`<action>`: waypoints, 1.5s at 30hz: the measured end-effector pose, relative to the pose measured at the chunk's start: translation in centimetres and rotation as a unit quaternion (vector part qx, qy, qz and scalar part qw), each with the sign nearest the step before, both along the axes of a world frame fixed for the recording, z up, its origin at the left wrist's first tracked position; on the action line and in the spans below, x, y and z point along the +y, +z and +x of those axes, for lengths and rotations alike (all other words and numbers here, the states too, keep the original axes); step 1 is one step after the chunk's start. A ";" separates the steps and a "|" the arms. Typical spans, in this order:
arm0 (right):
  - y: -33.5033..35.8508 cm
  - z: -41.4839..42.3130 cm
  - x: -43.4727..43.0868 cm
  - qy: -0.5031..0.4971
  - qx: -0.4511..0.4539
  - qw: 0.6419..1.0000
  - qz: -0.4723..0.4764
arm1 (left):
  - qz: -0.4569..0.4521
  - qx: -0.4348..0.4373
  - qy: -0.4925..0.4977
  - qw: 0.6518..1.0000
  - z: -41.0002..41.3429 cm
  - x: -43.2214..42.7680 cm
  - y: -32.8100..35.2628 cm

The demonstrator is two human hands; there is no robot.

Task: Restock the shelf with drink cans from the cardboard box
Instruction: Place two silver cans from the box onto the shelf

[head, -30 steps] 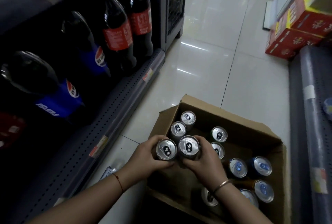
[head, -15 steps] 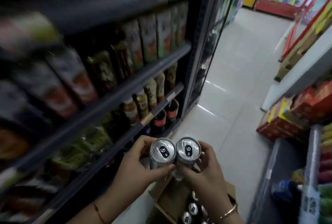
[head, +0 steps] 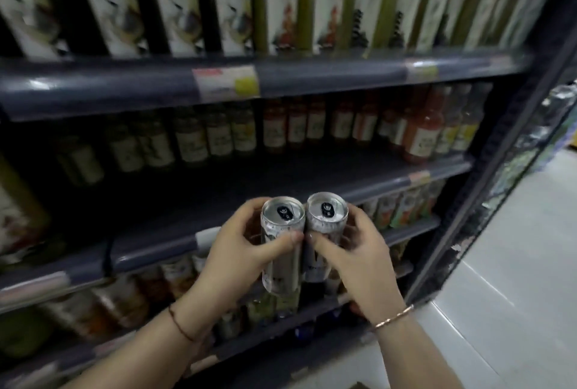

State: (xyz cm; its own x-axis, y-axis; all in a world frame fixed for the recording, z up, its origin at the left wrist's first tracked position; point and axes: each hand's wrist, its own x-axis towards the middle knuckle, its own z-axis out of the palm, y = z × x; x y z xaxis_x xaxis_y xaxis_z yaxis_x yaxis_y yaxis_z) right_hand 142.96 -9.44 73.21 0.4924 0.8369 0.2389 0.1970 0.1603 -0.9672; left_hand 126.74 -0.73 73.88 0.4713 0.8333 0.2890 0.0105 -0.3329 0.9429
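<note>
Two tall silver drink cans stand upright side by side in front of me. My left hand (head: 237,251) grips the left can (head: 282,226), thumb across its front. My right hand (head: 359,260) grips the right can (head: 326,217) in the same way. The cans touch each other and are held level with a dark shelf (head: 281,176) that has bare room in front of its bottles. Only a corner of the cardboard box (head: 359,385) shows at the bottom edge.
Bottled drinks (head: 312,126) line the back of the dark shelf, with tall cartons (head: 281,4) on the shelf above and more bottles (head: 402,204) below. The shelving's upright post (head: 499,151) runs down the right; pale floor tiles (head: 515,279) lie beyond it.
Both hands lifted the two cans out of the box and up to mid-shelf height. My view swung from the floor and box to face the shelves.
</note>
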 end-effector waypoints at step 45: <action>1.8 -12.1 29.7 0.167 -0.150 0.974 0.031 | 0.091 0.014 0.333 0.938 -10.0 20.4 1.7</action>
